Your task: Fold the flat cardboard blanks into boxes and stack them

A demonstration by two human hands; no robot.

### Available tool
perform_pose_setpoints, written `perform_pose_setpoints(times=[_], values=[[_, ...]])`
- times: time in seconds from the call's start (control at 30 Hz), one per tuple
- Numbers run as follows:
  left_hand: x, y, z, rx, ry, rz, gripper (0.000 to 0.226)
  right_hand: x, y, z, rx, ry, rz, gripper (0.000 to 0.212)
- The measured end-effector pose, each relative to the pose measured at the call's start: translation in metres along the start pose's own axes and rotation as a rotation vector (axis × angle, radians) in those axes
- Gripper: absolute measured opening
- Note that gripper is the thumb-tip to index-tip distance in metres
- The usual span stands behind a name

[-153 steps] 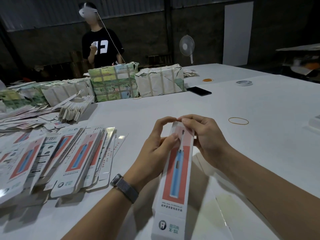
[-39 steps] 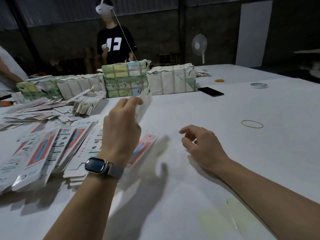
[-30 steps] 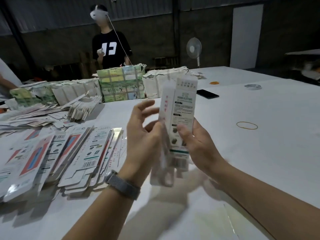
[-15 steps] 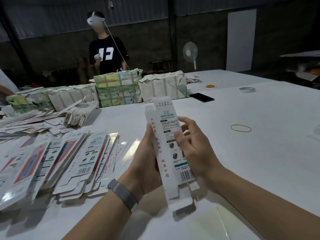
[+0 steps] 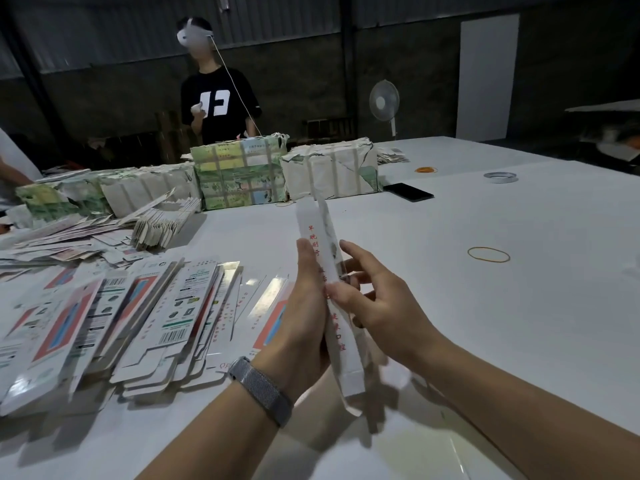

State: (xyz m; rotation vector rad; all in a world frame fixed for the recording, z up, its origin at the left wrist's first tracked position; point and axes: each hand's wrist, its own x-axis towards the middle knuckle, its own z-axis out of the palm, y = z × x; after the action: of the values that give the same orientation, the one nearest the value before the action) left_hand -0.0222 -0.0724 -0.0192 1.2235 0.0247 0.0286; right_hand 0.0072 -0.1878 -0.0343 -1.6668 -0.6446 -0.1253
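I hold one long white cardboard blank (image 5: 320, 230) upright and edge-on in front of me, its narrow side with red characters facing me. My left hand (image 5: 304, 317) grips it from the left, thumb up along the side. My right hand (image 5: 374, 299) pinches its right edge with thumb and fingers, the other fingers spread. The lower flaps hang loose near the table. A fanned pile of flat blanks (image 5: 114, 313) with red and blue print lies on the white table (image 5: 485, 323) to my left.
Wrapped bundles (image 5: 242, 174) stand across the table's far side, with loose blanks (image 5: 162, 223) heaped beside them. A phone (image 5: 408, 192), a tape roll (image 5: 500, 177) and a rubber band (image 5: 488, 254) lie to the right. A person (image 5: 218, 95) stands behind the bundles; a fan (image 5: 383, 102) stands beyond.
The blank has turned from its printed face towards me to edge-on. My right hand shifted from wrapping its front to pinching its right edge.
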Motion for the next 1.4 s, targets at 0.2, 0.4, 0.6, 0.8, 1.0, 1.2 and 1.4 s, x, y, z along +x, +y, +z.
perform_pose_setpoints(times=[0.2,0.4,0.6,0.8,1.0,1.2,1.4], values=[[-0.001,0.006,-0.003,0.083,-0.019,-0.051,0.088,0.002,0.003,-0.003,0.117,-0.036,0.054,0.057],[0.005,0.001,-0.001,0.156,0.072,0.186,0.054,0.005,-0.001,-0.007,0.191,-0.034,0.003,0.041],[0.01,-0.005,-0.01,0.362,0.181,0.324,0.027,0.006,-0.003,-0.006,0.206,0.007,0.04,0.033],[0.011,-0.005,-0.01,0.324,0.205,0.285,0.015,0.004,-0.006,-0.009,0.371,0.021,0.153,0.048],[0.011,-0.017,-0.006,0.455,0.188,0.334,0.031,0.0,-0.005,-0.003,0.309,-0.007,0.12,0.048],[0.012,-0.016,-0.011,0.535,0.112,0.392,0.048,0.004,0.0,-0.007,0.327,0.005,0.084,0.055],[0.014,-0.007,-0.015,0.564,0.041,0.42,0.028,0.007,-0.003,-0.015,0.321,0.04,0.075,0.048]])
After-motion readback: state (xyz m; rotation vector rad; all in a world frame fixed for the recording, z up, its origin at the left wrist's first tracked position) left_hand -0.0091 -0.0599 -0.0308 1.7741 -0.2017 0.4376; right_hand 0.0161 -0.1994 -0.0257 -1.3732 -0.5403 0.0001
